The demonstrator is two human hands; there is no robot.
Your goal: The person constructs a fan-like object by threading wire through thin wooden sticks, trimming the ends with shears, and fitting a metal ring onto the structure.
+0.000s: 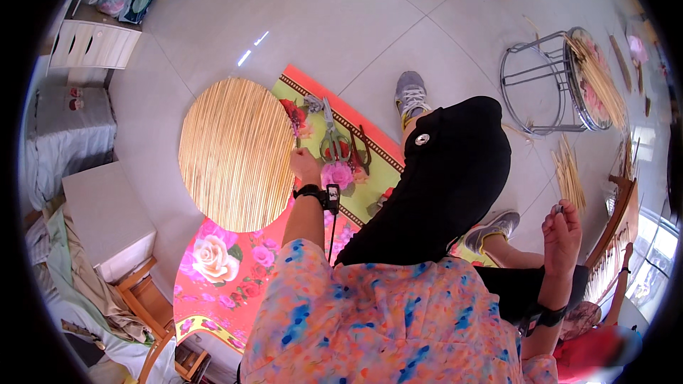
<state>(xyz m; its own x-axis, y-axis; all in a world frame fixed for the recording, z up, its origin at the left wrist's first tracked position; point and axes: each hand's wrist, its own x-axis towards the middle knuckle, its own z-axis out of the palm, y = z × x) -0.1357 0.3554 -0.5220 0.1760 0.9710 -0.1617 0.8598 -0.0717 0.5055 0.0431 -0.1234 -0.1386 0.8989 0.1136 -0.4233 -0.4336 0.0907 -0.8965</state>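
Round slatted mat: the pale wooden disc (238,153) lies left of the left hand, partly over the red flowered sheet (245,263).
Long axis: slightly longer away from the person than across; its thin slats run the same way.
Left hand (304,162): nearer, just beside the mat's right edge; fingers curled in, whether on anything one cannot tell.
Right hand (562,235): well apart from the mat, raised at the far right; fingers pinching a small grey piece (559,208).
Scissors (333,144): near the left hand, on its right.
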